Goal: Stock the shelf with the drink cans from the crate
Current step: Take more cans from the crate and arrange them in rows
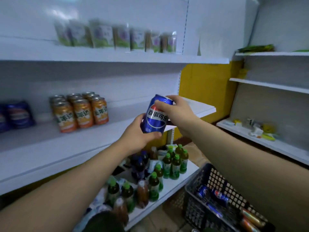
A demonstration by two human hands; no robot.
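Fingers of the right hand [178, 111] are curled over the top rim of a blue drink can [156, 118], pinching it from above; the thumb and fingers of the left hand [136, 132] are wrapped round its base, the thumb lying across the lower front edge. The can is glossy dark blue, with a round red, white and blue emblem crossed by white Chinese characters, and a silver top partly hidden by the right hand. It is tilted, top leaning to the right, and held in the air just in front of the white middle shelf [41, 148], touching no surface. Farther left on that shelf stands a block of orange cans [80, 111] in three rows; at the far left edge stand more blue cans [18, 117], blurred. The upper shelf carries a row of green-and-white cartons [100, 36]. Below the hands, green-capped bottles [175, 163] crowd the lower shelf. At near right, a dark lattice crate [197, 210] holds further blue cans lying on their sides.
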